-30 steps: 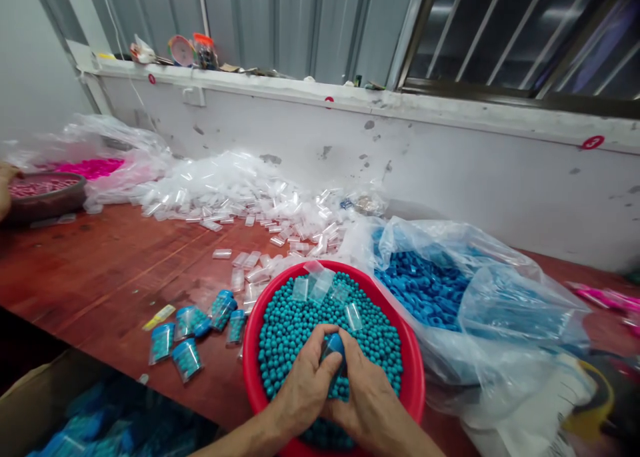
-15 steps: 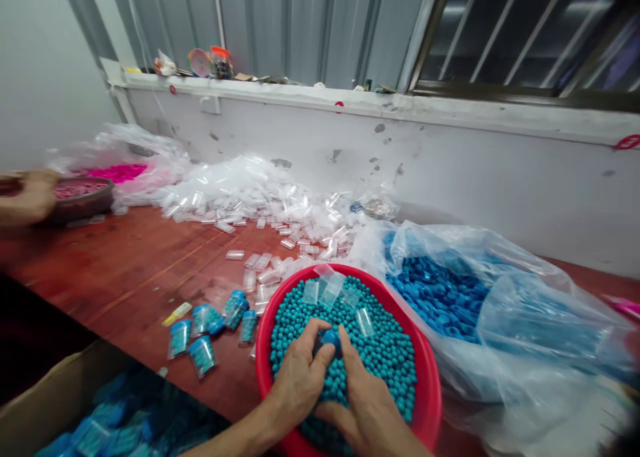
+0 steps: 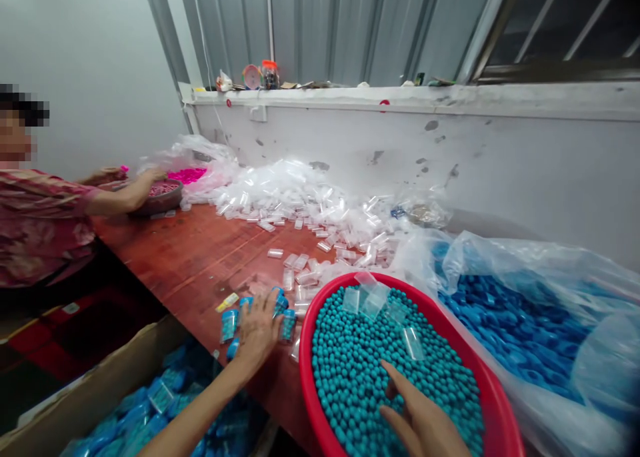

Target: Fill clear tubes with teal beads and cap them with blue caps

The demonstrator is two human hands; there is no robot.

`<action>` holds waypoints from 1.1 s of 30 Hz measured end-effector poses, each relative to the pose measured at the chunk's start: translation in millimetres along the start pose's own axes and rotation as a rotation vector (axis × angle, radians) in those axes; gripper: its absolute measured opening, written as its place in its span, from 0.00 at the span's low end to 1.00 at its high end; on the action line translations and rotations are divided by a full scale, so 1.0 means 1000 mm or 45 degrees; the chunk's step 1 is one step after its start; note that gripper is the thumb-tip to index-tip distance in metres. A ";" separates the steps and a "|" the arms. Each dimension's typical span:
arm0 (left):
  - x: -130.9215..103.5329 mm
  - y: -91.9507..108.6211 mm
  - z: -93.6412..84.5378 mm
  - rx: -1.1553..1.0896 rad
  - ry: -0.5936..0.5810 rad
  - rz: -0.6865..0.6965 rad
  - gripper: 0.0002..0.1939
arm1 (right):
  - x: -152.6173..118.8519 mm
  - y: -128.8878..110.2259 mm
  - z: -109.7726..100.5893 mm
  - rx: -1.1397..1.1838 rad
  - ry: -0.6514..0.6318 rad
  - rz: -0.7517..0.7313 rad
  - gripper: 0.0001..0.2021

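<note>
Because it bears most of the goods, the red table [image 3: 165, 257] is noted first, reaching from nine to five o'clock of the view. The plastic bag [image 3: 607, 370], at four o'clock, lies open, presumably leaving its blue caps [image 3: 510, 330] reachable. The cardboard box [image 3: 115, 374], at eight o'clock, stands below the table edge, jars inside. The red bowl [image 3: 311, 384] sits at five o'clock; its raised rim likely stops beads [image 3: 360, 370] rolling off. The left hand [image 3: 259, 330], at seven o'clock, is palm down, fingers spread over small filled jars [image 3: 287, 325]; any grip is hidden. The right hand [image 3: 427, 420], at five o'clock, hangs over the beads, thumb and forefinger apart, nothing visible between them.
</note>
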State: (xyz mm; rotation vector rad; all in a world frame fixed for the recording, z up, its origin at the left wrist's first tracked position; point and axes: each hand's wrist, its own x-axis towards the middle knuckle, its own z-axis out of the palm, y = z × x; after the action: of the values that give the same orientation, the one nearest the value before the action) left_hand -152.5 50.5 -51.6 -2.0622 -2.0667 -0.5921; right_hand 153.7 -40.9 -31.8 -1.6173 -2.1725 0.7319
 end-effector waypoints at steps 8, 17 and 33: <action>0.015 -0.002 0.031 0.131 -0.259 0.288 0.18 | -0.006 -0.009 -0.007 -0.099 0.031 -0.152 0.19; 0.020 -0.055 0.031 0.340 -0.245 0.218 0.19 | 0.029 0.002 -0.070 -0.605 0.152 0.319 0.22; 0.015 0.123 -0.055 -0.973 -0.220 0.417 0.15 | 0.032 -0.014 -0.053 -0.791 -0.269 0.165 0.14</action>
State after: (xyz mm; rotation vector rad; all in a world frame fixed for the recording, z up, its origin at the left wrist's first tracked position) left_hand -40.5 39.6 24.2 -2.8592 -1.6525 -1.3327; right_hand 162.6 -2.8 18.3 -2.0639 -2.6423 0.2706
